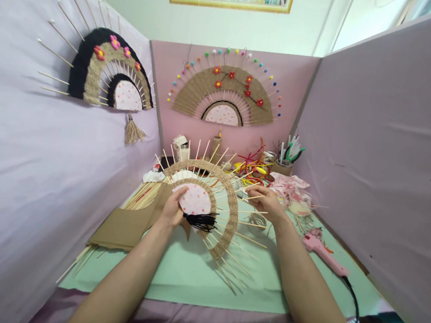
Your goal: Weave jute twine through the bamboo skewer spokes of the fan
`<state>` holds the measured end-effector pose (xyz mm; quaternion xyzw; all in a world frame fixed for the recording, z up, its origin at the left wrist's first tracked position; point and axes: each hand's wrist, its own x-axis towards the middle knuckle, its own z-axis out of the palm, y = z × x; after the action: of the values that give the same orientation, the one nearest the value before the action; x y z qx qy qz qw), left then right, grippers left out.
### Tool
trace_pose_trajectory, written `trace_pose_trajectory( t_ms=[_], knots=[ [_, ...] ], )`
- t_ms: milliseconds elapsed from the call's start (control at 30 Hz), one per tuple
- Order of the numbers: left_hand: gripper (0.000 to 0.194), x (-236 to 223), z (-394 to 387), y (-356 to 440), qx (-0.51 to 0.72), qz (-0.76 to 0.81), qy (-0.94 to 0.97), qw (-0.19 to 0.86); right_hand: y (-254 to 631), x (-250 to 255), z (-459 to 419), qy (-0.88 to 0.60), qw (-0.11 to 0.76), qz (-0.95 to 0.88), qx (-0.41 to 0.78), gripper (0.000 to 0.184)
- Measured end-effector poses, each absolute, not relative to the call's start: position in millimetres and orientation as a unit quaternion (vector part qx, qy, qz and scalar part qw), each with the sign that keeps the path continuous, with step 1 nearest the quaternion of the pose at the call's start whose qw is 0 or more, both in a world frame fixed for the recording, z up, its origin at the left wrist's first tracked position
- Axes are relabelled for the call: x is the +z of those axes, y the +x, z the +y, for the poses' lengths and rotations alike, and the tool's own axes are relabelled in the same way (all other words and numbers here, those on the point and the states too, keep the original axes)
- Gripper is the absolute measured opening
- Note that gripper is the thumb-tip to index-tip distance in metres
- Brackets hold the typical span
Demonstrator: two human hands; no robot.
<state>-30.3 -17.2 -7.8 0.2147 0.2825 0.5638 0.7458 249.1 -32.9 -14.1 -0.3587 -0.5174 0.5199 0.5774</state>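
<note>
A half-round fan (233, 204) of thin wooden sticks and woven twine bands is held tilted above the table. My left hand (173, 209) is closed on its pink dotted centre, thumb on the front. A black tassel (203, 221) hangs across the lower part of that centre. At the fan's right edge, my right hand (268, 204) has its fingers pinched together among the stick ends. What they grip, if anything, is too small to make out. Below that hand lies a loose coil of twine (257, 220).
Brown cardboard (118, 228) and loose sticks lie at left. A pink glue gun (325, 252) with a black cord lies at right, near dotted cloth (288, 187). Coloured pipe cleaners (256, 163) and a tool pot (282, 167) stand behind. Finished fans (184, 94) hang on the walls.
</note>
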Motion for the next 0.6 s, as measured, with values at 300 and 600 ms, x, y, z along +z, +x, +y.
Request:
trace_pose_trajectory(
  t_ms=[300,600],
  knots=[
    [0.016,-11,-13,-30,0.576,0.279,0.223,0.735,251,-3,-40,-0.319,0.620,-0.499,0.514,0.021],
    [0.015,-11,-14,-29,0.578,0.292,0.218,0.730,258,-1,-38,-0.319,0.666,-0.475,0.478,0.018]
  ],
)
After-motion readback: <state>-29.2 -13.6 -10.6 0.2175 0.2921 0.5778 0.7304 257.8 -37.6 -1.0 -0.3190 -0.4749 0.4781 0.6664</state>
